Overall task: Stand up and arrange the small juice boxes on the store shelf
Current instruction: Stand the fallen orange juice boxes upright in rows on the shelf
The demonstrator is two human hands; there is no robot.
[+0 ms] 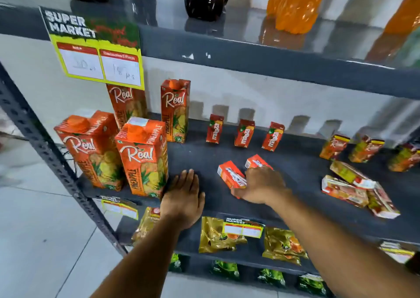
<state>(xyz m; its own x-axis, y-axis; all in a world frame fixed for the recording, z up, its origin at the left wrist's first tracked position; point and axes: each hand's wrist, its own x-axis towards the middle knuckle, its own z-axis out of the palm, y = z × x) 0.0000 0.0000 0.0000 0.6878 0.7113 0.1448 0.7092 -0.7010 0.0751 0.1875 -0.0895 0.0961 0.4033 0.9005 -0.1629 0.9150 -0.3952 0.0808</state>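
Three small red Maaza juice boxes (245, 133) stand upright in a row at the back of the dark shelf (200, 159). Two more small red boxes lie flat mid-shelf: one (230, 174) under the fingers of my right hand (261, 185), which grips it, and another (256, 161) just behind that hand. My left hand (184, 194) rests flat on the shelf with fingers spread, holding nothing. At the right, several small mixed-fruit boxes lie toppled (354, 189), and three stand upright (334, 146) behind them.
Several tall Real pineapple cartons (143, 157) stand at the shelf's left end, close to my left hand. A yellow price sign (97, 50) hangs from the upper shelf, which carries dark and orange bottles (295, 4). Gold pouches (216, 235) lie on the shelf below.
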